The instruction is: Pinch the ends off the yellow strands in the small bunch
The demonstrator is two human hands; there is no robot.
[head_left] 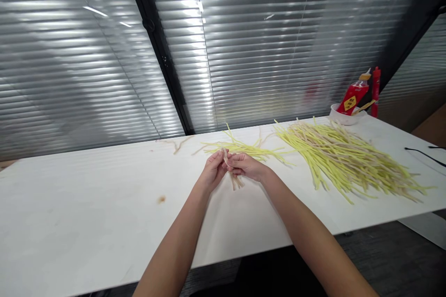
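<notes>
My left hand (214, 168) and my right hand (245, 165) meet over the white table (104, 204), fingers closed on a small bundle of beige strips (236, 181). The top of the bundle is pinched between my fingertips, and its loose ends hang below them. Just behind my hands lies a small scatter of yellow-green strips (256, 150) with a few beige ones. A large pile of yellow-green and beige strips (344, 162) spreads over the table to the right.
At the back right, a white bowl (343, 117) holds a red bottle (353, 97), with a red tube (375, 90) beside it. Thin beige strips (176, 145) lie near the back edge. Black cords or glasses arms (425, 154) are at the far right. Blinds (261, 46) stand behind.
</notes>
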